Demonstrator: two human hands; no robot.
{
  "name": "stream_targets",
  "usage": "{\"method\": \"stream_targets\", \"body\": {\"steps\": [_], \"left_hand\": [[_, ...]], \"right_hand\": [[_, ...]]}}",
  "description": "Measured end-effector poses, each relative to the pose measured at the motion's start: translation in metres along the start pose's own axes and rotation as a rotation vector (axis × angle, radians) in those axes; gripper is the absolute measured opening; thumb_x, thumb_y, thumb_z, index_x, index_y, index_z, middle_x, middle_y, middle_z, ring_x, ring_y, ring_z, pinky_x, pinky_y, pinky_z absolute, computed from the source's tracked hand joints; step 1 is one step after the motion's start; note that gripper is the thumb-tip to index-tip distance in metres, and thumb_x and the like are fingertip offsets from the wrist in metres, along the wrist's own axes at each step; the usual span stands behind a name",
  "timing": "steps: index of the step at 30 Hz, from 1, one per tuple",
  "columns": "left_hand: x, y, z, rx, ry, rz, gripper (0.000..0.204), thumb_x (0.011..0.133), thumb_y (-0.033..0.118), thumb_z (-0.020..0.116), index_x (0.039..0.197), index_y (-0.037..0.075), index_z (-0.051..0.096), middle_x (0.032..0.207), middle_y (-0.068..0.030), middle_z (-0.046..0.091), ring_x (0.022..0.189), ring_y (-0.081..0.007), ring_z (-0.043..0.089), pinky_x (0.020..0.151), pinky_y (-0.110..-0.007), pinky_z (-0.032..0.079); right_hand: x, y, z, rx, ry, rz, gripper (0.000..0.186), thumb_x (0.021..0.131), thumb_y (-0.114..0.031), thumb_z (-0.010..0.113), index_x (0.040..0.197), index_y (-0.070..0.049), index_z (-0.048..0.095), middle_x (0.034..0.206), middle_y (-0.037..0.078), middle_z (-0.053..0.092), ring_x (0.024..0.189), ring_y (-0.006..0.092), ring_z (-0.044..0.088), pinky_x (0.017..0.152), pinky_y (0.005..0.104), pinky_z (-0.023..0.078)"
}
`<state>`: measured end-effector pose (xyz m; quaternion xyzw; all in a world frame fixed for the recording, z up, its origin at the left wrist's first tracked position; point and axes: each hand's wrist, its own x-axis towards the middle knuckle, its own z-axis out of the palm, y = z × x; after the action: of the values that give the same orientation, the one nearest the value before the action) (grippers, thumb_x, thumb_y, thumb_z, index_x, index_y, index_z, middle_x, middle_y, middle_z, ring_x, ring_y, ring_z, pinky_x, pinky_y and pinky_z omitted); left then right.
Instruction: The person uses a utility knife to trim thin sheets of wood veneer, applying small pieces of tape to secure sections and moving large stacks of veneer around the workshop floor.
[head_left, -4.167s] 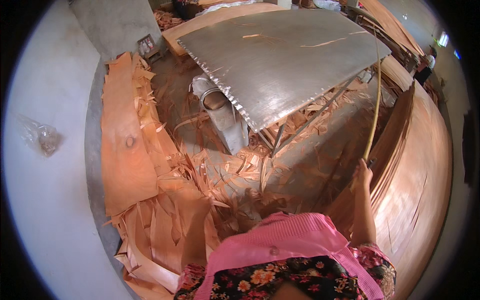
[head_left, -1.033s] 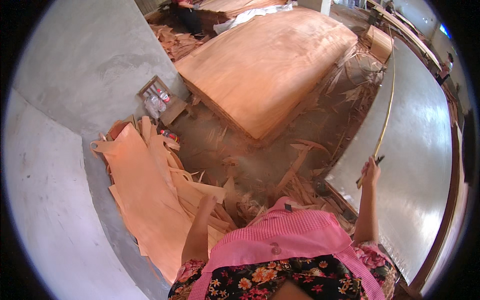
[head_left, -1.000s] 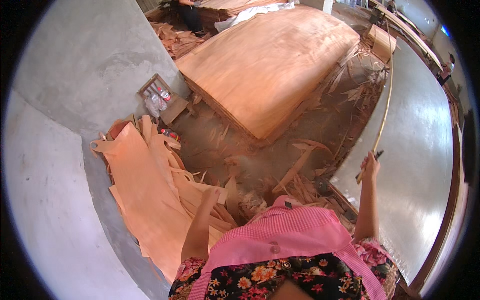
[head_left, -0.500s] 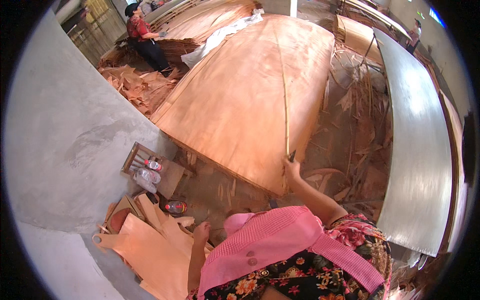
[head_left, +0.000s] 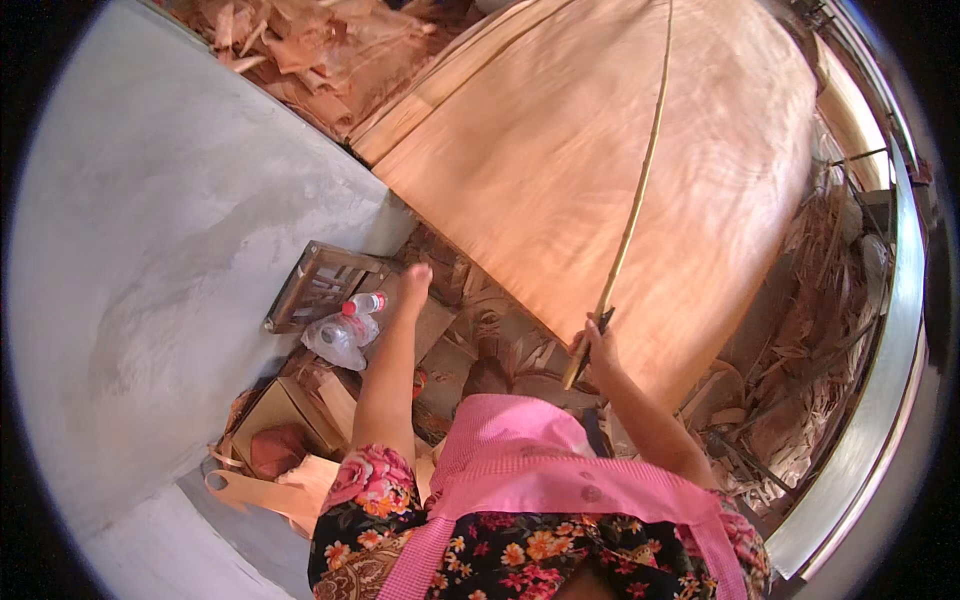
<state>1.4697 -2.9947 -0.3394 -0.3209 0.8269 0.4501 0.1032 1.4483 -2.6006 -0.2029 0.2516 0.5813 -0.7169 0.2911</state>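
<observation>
My right hand (head_left: 598,352) is closed on a long thin yellowish wooden stick (head_left: 640,190), with a small dark object (head_left: 606,318) in the same grip, too small to name. The stick runs from the hand across a large stack of tan wood veneer sheets (head_left: 560,170), its butt end poking out below my fingers. Whether it touches the top sheet, I cannot tell. My left hand (head_left: 418,280) is raised beside the near left edge of the stack, above a wooden chair (head_left: 330,285). Its fingers look curled, and I see nothing in them.
Clear plastic bottles (head_left: 365,303) and a plastic bag (head_left: 338,340) rest on the chair. A cardboard box (head_left: 270,415) stands by the grey wall (head_left: 190,200). Veneer scraps (head_left: 330,60) pile up at the far left, more lie at the right, beside a long pale metallic-looking panel (head_left: 890,400).
My left hand has risen forward from low beside my apron to the chair. The stick's butt now sticks out below my right hand. The view has tilted down and shifted left, nearer the stack.
</observation>
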Motion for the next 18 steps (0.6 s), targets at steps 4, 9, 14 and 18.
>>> {"method": "stream_targets", "body": {"steps": [4,9,14,18], "left_hand": [[0.128,-0.022,0.008,-0.372,0.364,-0.445,0.051,0.078,0.027,0.059,0.120,0.003,0.042,0.113,-0.0113,0.052,0.096,-0.0267,0.052,0.079,-0.042,0.043],[0.213,-0.010,0.046,-0.676,0.423,-0.629,0.059,0.072,0.029,0.064,0.121,0.003,0.042,0.117,-0.0145,0.049,0.105,-0.0288,0.048,0.081,-0.041,0.042],[0.176,0.107,0.032,-0.493,0.405,-0.561,0.051,0.069,0.021,0.067,0.111,0.000,0.048,0.105,-0.0162,0.055,0.091,-0.0277,0.055,0.079,-0.035,0.043],[0.165,0.098,0.033,-0.516,0.683,-0.259,0.025,0.080,0.018,0.058,0.092,-0.003,0.050,0.085,-0.0148,0.058,0.077,-0.0281,0.055,0.073,-0.035,0.043]], "right_hand": [[0.057,0.037,0.055,-0.009,-0.076,0.207,0.043,0.090,-0.022,0.043,0.126,-0.004,0.029,0.090,0.015,0.055,0.075,0.0224,0.058,0.063,0.0363,0.051],[0.110,0.066,0.062,-0.374,0.103,0.376,0.050,0.088,-0.022,0.047,0.132,-0.007,0.028,0.110,0.012,0.051,0.086,0.0231,0.058,0.065,0.0351,0.051],[0.106,0.055,0.057,-0.243,0.233,0.409,0.054,0.086,-0.024,0.051,0.133,-0.008,0.028,0.118,0.010,0.050,0.086,0.0216,0.059,0.061,0.0299,0.051],[0.101,0.012,0.076,-0.309,0.121,0.355,0.048,0.087,-0.020,0.049,0.130,-0.006,0.033,0.112,0.012,0.054,0.079,0.0188,0.059,0.057,0.0282,0.050]]}}
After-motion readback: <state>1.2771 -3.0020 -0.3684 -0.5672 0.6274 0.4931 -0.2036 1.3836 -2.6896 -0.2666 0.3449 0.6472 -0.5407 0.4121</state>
